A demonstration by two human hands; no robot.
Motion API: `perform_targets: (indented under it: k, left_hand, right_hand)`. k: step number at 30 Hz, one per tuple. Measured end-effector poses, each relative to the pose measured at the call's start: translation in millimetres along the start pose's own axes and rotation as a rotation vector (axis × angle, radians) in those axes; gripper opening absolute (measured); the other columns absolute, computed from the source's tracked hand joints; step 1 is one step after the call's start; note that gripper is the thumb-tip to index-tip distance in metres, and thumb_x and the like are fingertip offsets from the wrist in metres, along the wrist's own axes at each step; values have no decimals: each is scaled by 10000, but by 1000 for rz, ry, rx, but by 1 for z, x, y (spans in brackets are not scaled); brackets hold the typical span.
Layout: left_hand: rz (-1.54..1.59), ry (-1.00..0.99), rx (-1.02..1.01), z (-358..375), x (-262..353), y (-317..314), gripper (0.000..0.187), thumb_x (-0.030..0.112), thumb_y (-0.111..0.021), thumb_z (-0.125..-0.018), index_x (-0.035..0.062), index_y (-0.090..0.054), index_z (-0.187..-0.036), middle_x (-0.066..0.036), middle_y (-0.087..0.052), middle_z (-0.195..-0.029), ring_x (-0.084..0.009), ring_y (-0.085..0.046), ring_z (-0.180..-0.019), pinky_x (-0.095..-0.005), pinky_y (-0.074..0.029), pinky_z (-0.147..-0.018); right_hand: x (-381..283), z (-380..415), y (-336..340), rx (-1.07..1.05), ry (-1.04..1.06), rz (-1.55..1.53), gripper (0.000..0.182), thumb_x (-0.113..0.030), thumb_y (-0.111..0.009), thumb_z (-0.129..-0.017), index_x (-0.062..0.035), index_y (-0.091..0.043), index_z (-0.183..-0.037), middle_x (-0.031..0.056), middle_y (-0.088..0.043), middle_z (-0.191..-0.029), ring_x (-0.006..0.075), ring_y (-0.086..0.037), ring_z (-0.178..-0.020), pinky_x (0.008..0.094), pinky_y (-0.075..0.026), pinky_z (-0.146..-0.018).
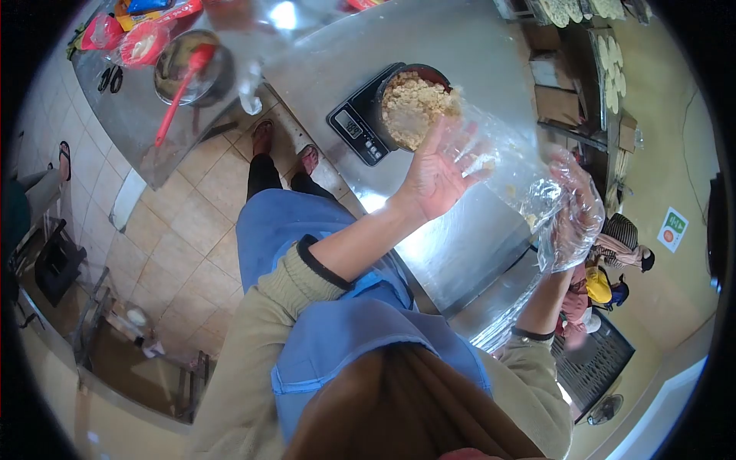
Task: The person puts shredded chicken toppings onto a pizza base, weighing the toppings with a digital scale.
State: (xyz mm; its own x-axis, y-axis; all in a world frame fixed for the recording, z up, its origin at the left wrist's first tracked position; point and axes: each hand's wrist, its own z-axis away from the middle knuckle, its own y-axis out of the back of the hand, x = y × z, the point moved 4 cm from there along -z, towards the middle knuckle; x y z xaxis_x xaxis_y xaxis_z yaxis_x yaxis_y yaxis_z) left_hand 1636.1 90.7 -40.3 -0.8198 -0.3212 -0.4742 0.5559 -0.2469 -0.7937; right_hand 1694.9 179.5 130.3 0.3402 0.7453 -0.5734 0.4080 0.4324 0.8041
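My left hand (441, 175) is palm up with its fingers spread, beside a dark bowl (383, 123). Its fingertips are partly seen through a clear plastic bag (502, 165). The bag stretches from near the bowl's rim across to my right hand (573, 203). That hand is wrapped in crinkled clear plastic, its fingers curled and partly blurred by it. Pale, crumbly food (414, 103) fills the bowl, which rests on a black digital scale (359, 119) with a lit display.
Both stand on a metal table (330, 69). On another table at left are a metal bowl (207, 80) with a red spatula (178, 100), scissors (110, 79) and red-and-white packages (143, 44). Shelves (571, 138) hold boxes at right. Other people (586, 295) are beyond.
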Motion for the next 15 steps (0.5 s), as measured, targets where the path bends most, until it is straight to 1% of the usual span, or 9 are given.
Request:
perform_targets:
  k: [2, 3, 6, 7, 10, 11, 12, 14, 15]
  left_hand:
    - [30, 31, -77, 4, 0, -7, 544, 501, -538, -854, 91, -489, -1208, -108, -514, -1240, -284, -454, -1195, -535, -346, -1012]
    - [46, 45, -116, 5, 0, -10, 581, 525, -522, -853, 78, -479, -1221, -130, -505, -1254, -290, -452, -1199, -540, -336, -1017]
    - [89, 133, -127, 10, 0, -14, 676, 573, -509, -836, 47, -445, -1256, -175, -471, -1287, -296, -449, -1205, -544, -320, -1026]
    - [85, 135, -129, 10, 2, -13, 691, 580, -511, -832, 42, -439, -1259, -174, -473, -1284, -298, -447, -1207, -547, -319, -1026]
    - [73, 129, -151, 9, 4, -14, 716, 585, -523, -821, 30, -430, -1263, -174, -477, -1274, -306, -441, -1211, -557, -317, -1023]
    - [62, 121, -166, 9, 5, -16, 712, 576, -533, -819, 27, -432, -1260, -174, -479, -1270, -308, -439, -1213, -561, -318, -1021]
    - [50, 112, -182, 9, 5, -18, 708, 568, -543, -818, 24, -434, -1257, -173, -481, -1266, -311, -438, -1214, -565, -318, -1019]
    - [92, 145, -166, 5, 3, -14, 661, 532, -570, -817, 39, -450, -1240, -141, -497, -1248, -311, -435, -1216, -567, -322, -1016]
    - [111, 164, -156, 3, 1, -11, 637, 514, -583, -817, 47, -458, -1232, -125, -506, -1240, -311, -434, -1216, -568, -324, -1014]
  right_hand:
    - [-13, -15, -7, -40, 103, -22, 343, 85, -509, -685, -40, -671, -960, 131, -643, -1052, 252, -587, -1044, 360, -413, -938]
    - [-16, -21, -10, -37, 118, -27, 362, 109, -498, -674, -44, -674, -952, 138, -644, -1048, 258, -588, -1043, 370, -410, -941]
    - [-28, -35, -18, -181, 239, 97, 377, 123, -495, -651, -34, -672, -945, 143, -647, -1036, 275, -589, -1044, 388, -407, -945]
    - [-32, -38, -18, -164, 296, 164, 362, 103, -513, -641, -38, -672, -934, 142, -650, -1023, 288, -590, -1044, 399, -406, -947]
    - [-32, -34, -17, -151, 200, 87, 347, 89, -527, -633, -46, -671, -918, 133, -652, -1025, 292, -589, -1045, 404, -409, -945]
    - [-36, -33, -19, -189, 266, 226, 324, 79, -526, -639, -41, -670, -904, 140, -651, -1030, 303, -588, -1043, 401, -404, -951]
    - [-37, -33, -18, -187, 260, 213, 325, 80, -523, -640, -40, -670, -904, 142, -650, -1035, 305, -585, -1046, 400, -401, -952]
    - [-35, -30, -15, -181, 249, 183, 326, 82, -516, -642, -38, -669, -903, 147, -646, -1045, 309, -580, -1054, 399, -397, -955]
    - [-35, -27, -16, -225, 248, 172, 305, 62, -525, -645, -33, -667, -898, 158, -638, -1064, 306, -572, -1066, 398, -392, -956]
